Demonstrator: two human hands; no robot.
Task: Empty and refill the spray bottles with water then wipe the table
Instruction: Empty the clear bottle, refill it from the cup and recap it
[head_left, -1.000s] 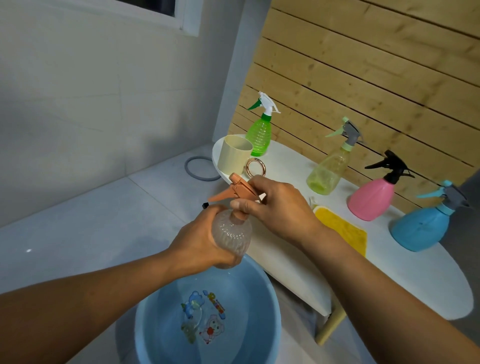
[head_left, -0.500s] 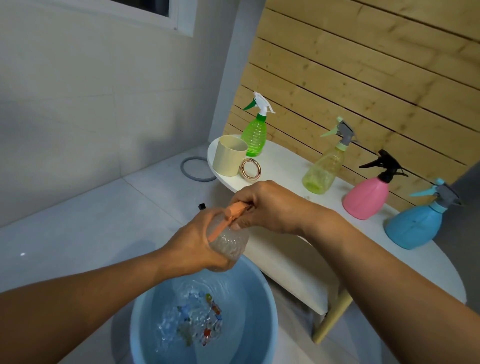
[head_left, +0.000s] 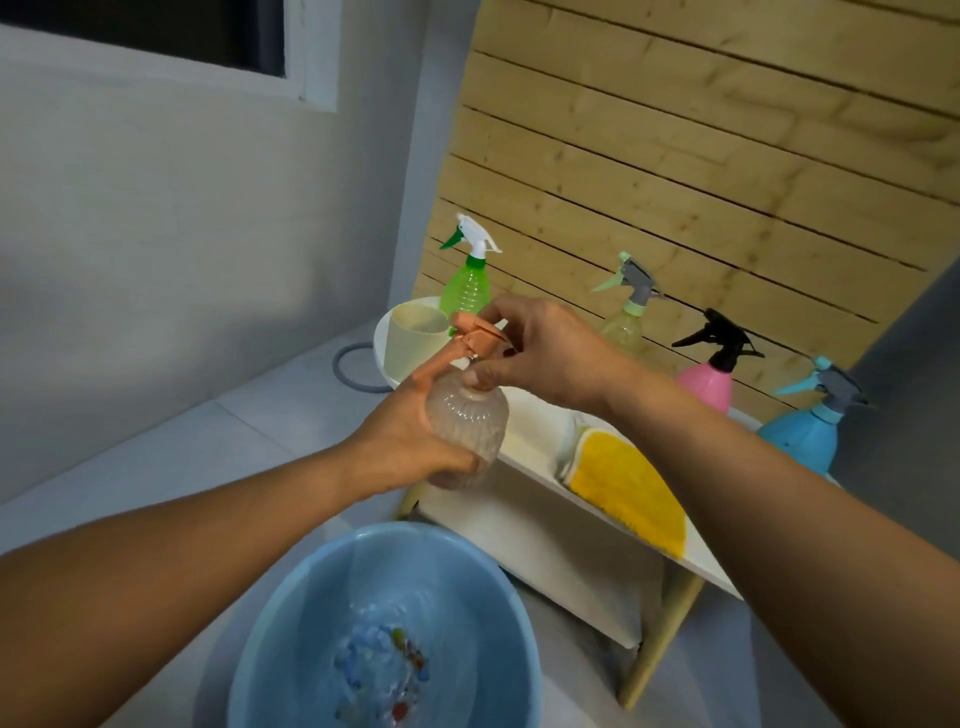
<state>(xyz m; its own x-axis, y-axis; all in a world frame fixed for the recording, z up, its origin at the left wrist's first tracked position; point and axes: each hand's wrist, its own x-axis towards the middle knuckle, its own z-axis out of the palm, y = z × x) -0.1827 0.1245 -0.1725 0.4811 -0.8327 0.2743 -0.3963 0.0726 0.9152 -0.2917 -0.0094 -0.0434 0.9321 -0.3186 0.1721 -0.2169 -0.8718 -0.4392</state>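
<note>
A clear ribbed spray bottle (head_left: 470, 428) stands upright in the grip of my left hand (head_left: 410, 447), above the near edge of the white table (head_left: 524, 441). At the bottle's neck, my right hand (head_left: 540, 353) holds the orange trigger head (head_left: 470, 338). Below them on the floor sits a blue basin (head_left: 311, 597) with rippling water. On the table stand a green spray bottle (head_left: 467, 283), a pale yellow-green one (head_left: 626, 322), a pink one (head_left: 711, 382) and a blue one (head_left: 805, 434). A yellow cloth (head_left: 628, 488) lies at the table's front edge.
A cream cup (head_left: 413, 343) stands at the table's left end. A grey ring (head_left: 356, 371) lies on the floor behind it. A wooden slat wall runs behind the table, a white wall with a window to the left. The table's leg (head_left: 657, 644) stands beside the basin.
The bottle was tipped over the basin and water splashed in. Now it is raised and upright, with the orange head back at its neck. The water in the basin still ripples.
</note>
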